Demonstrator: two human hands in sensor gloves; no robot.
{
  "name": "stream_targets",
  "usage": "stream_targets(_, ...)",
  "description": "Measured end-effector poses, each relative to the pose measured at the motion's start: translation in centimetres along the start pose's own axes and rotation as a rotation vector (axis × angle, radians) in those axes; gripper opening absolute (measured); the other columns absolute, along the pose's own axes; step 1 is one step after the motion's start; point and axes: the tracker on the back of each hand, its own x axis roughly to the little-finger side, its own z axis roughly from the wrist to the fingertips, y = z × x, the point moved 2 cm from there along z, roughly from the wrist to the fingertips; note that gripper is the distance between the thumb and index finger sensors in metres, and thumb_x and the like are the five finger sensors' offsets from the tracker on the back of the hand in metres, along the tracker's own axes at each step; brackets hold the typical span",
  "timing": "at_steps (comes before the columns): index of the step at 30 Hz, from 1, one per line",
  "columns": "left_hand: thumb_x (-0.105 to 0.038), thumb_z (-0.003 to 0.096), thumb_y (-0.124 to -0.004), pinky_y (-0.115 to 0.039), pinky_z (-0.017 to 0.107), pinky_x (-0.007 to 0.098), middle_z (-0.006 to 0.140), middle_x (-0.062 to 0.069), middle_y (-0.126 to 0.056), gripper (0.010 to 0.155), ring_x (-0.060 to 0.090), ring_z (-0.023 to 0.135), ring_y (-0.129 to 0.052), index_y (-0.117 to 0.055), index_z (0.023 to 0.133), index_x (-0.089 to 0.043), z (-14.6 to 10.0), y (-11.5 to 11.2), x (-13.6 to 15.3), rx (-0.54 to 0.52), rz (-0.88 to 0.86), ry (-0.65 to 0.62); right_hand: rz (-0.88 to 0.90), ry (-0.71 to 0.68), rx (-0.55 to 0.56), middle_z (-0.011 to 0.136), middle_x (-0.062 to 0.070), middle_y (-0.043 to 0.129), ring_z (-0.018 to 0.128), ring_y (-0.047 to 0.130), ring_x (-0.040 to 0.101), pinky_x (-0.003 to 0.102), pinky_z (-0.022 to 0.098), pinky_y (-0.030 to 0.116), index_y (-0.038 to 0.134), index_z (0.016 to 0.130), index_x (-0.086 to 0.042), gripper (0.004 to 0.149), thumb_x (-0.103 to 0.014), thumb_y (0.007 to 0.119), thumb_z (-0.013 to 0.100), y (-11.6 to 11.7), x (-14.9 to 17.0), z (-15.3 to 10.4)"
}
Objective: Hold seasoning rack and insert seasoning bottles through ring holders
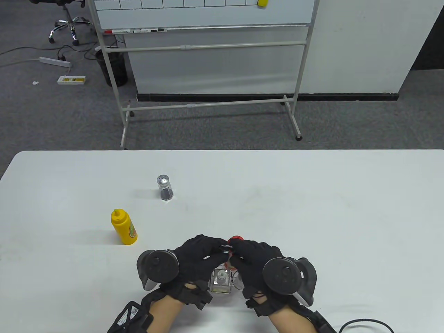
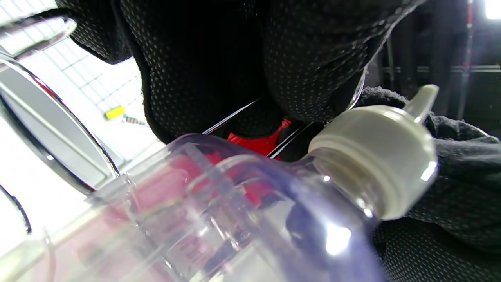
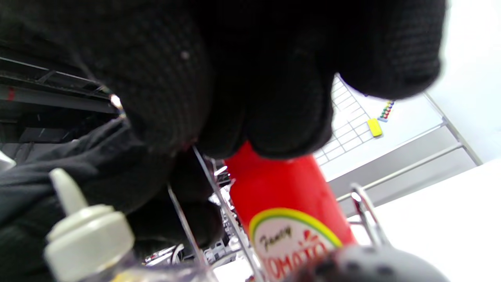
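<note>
At the near edge of the white table (image 1: 312, 194), two hands in black sensor gloves are bunched together over a thin chrome wire seasoning rack (image 1: 226, 248), which is mostly hidden beneath them. The left hand (image 1: 196, 258) curls its fingers around the top of the wire frame and seems to be steadying it; in the left wrist view the gloved fingers (image 2: 219, 66) press against the chrome wires. The right hand (image 1: 255, 263) grips a red plastic squeeze bottle with a tomato label (image 3: 287, 203) by its upper end, the fingers (image 3: 274, 117) wrapped closed around the top, with the body hanging down beside the rack's wire uprights. Whether it is fully seated in its ring I cannot tell, since the ring is out of sight, but it looks at least partway in. A clear glass bottle with a pale grey pour-spout cap (image 1: 220, 280) stands between the wrists, right against the rack, and appears to be in its holder already, though the ring itself is not visible. Still out on the table, well apart from the rack, stand a yellow plastic squeeze bottle (image 1: 124, 227) to the left and, farther back, a small glass shaker with a perforated metal top and dark contents (image 1: 164, 188). By my reckoning the job is about half done, with those two waiting.
</note>
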Motion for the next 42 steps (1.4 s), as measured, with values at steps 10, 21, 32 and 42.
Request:
stream_targets(10, -0.039, 0.0364, -0.093, -0.08, 0.059, 0.047, 0.061, 0.002, -0.108, 0.042, 0.023, 0.039, -0.118, -0.094, 0.075, -0.023, 0.3, 0.6, 0.1, -0.014, -0.026, 0.006, 0.004, -0.056, 0.069, 0.065, 0.001, 0.111, 0.032, 0.111, 0.022, 0.045, 0.029, 0.088, 0.098, 0.075, -0.024, 0.045, -0.032, 0.099, 0.031, 0.3, -0.6, 0.0)
stream_targets(21, -0.035, 0.0421, -0.093, -0.07, 0.064, 0.058, 0.071, 0.006, -0.105, 0.042, 0.028, 0.052, -0.114, -0.091, 0.081, -0.018, 0.7, 0.3, 0.3, 0.081, -0.126, 0.049, 0.233, 0.084, 0.028, 0.072, 0.004, 0.107, 0.032, 0.106, 0.024, 0.047, 0.032, 0.085, 0.094, 0.077, -0.028, 0.043, -0.025, 0.095, 0.034, 0.7, 1.0, -0.1)
stream_targets(32, -0.052, 0.0488, -0.086, -0.044, 0.071, 0.07, 0.117, 0.016, -0.057, 0.077, 0.051, 0.104, -0.059, -0.056, 0.11, -0.016, -1.6, 12.2, 3.4, -0.397, 0.107, 0.214, 0.173, 0.103, 0.1, 0.071, -0.001, 0.109, 0.035, 0.106, 0.025, 0.048, 0.035, 0.084, 0.094, 0.075, -0.028, 0.042, -0.023, 0.095, 0.033, -0.8, 2.9, -0.8)
stream_targets(42, -0.049, 0.0457, -0.094, -0.031, 0.068, 0.075, 0.119, 0.029, -0.034, 0.101, 0.063, 0.104, -0.035, -0.035, 0.114, -0.002, -6.2, 15.1, 16.1, -0.371, 0.134, 0.796, 0.21, 0.074, 0.053, 0.071, -0.001, 0.109, 0.037, 0.105, 0.025, 0.049, 0.037, 0.083, 0.095, 0.074, -0.028, 0.042, -0.024, 0.095, 0.033, -0.9, 3.1, -1.2)
